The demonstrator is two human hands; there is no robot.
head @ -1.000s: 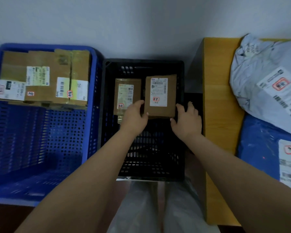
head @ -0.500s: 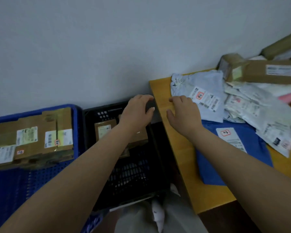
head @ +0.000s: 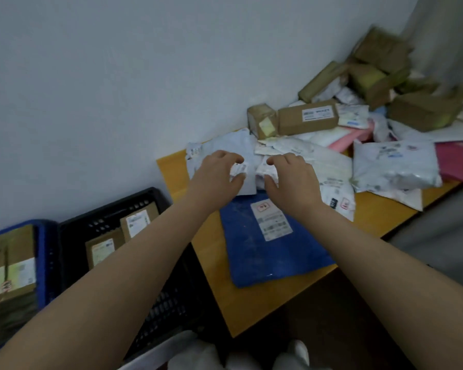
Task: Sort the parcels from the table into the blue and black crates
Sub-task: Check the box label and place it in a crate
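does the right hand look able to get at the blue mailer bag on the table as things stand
Probably yes. The blue mailer bag lies flat at the table's near edge with nothing on its near part, just below the right hand, which hovers over the grey bag. Only its far edge is tucked under the pale bags.

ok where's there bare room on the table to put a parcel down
Bare wood shows on the table at its near corner below the blue mailer, and in a strip at the far left edge beside the grey mailer. Right of both hands it is crowded with heaped bags and boxes.
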